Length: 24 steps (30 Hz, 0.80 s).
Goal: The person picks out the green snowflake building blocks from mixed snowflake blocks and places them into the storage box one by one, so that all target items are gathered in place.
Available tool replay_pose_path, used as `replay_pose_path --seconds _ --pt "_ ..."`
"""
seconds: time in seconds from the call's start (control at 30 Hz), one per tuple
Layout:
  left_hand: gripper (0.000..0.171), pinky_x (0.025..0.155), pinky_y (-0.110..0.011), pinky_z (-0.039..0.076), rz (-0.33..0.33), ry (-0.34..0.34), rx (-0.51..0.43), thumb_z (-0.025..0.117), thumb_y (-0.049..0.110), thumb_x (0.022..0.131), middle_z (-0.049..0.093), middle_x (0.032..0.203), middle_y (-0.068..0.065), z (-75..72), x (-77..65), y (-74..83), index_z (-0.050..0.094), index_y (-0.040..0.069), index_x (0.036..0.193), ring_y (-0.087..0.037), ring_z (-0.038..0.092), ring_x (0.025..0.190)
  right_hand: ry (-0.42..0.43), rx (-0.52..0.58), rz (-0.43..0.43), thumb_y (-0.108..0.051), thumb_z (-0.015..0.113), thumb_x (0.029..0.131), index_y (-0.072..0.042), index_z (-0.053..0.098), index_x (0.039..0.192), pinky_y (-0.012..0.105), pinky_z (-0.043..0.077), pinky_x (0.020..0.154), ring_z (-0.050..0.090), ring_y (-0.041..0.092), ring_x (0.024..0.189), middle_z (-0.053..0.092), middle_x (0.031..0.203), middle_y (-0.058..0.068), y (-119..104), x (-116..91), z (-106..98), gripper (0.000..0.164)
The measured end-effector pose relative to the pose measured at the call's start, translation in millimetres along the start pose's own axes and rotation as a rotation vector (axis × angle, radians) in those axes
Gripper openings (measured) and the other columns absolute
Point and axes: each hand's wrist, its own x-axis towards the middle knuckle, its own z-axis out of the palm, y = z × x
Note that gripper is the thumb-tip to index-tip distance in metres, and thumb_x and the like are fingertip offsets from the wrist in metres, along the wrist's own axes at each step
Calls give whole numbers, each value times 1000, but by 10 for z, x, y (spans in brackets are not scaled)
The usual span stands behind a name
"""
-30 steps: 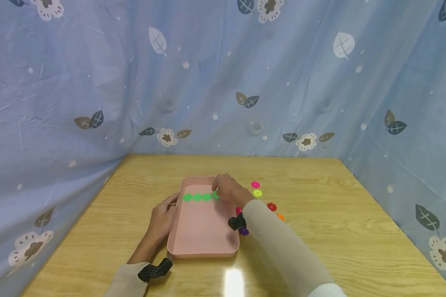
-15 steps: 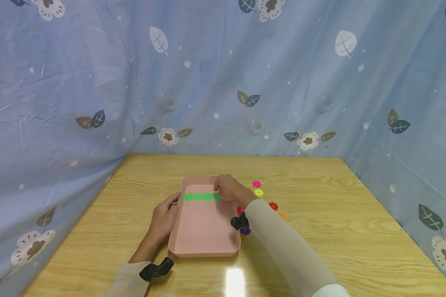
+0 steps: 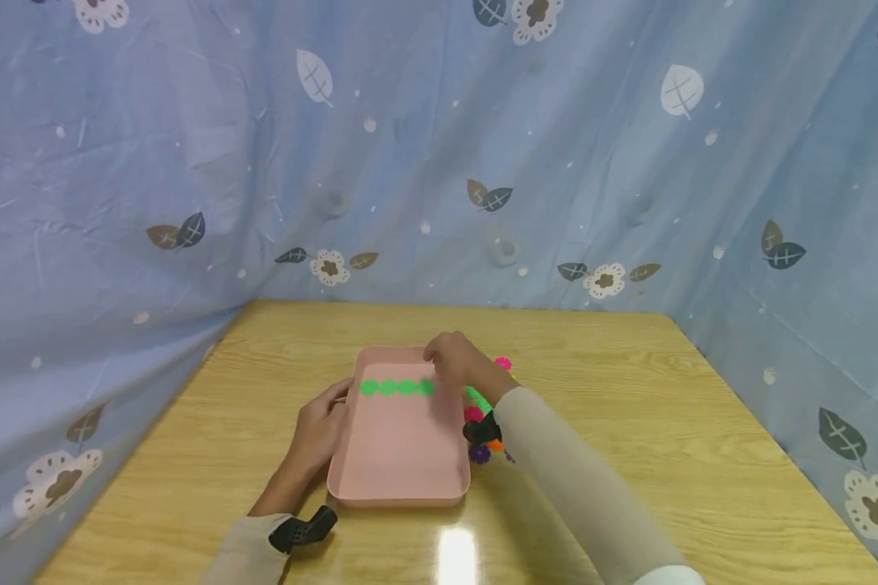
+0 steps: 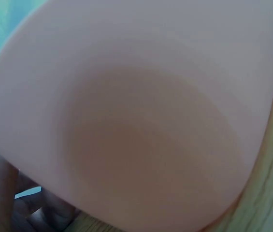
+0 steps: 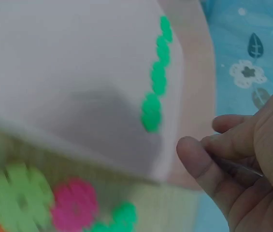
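Observation:
A pink rectangular tray lies on the wooden table. Inside it, green flower-shaped plastic discs form a row near the far end. My left hand rests at the tray's left side, its fingers partly hidden by the wall in the left wrist view. Over the tray's far right edge is my right hand, apart from the row. In the right wrist view, its thumb and fingers lie close together, with no disc visible between them.
Right of the tray lie loose flower-shaped discs, among them a magenta one, a purple one and a yellow-green one. The right forearm covers part of this group. A blue patterned curtain stands behind the table.
My right hand has let go of the rightmost green disc and moved slightly up and right. That disc now lies at the row's end. My left hand stays at the tray.

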Motion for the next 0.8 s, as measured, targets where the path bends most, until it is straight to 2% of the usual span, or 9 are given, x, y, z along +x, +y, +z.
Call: replay_pose_path --seconds 0.1,0.27,0.5,0.6,0.8 --pt "48 87 -37 55 8 -10 0 40 10 101 60 139 -17 5 12 3 51 6 148 -33 66 113 43 9 18 9 55 93 0 71 123 43 53 98 63 33 115 70 121 15 58 -72 -160 35" --pt "48 84 -35 56 -8 -8 11 40 10 101 59 140 -18 10 -4 8 51 6 148 -34 66 114 43 -34 38 6 56 94 -1 69 125 43 54 96 64 33 111 69 121 16 200 -177 -322 35" --pt "48 83 -31 54 -1 -2 4 42 9 101 60 138 -18 1 -6 -6 52 5 147 -32 68 110 -67 -6 75 4 63 92 3 67 127 37 56 84 61 21 82 69 103 13 374 -246 -308 35" --pt "48 84 -31 54 2 3 8 41 9 101 61 138 -17 4 4 -6 52 5 147 -32 67 111 -97 -23 83 1 66 92 2 69 125 37 57 87 65 22 89 70 111 13 398 -268 -261 34" --pt "49 85 -31 54 7 15 10 41 8 100 61 137 -17 -1 11 9 52 5 147 -32 67 112 -99 -37 93 -6 67 93 -1 73 121 45 55 95 65 33 110 69 124 17 494 -249 -118 29"
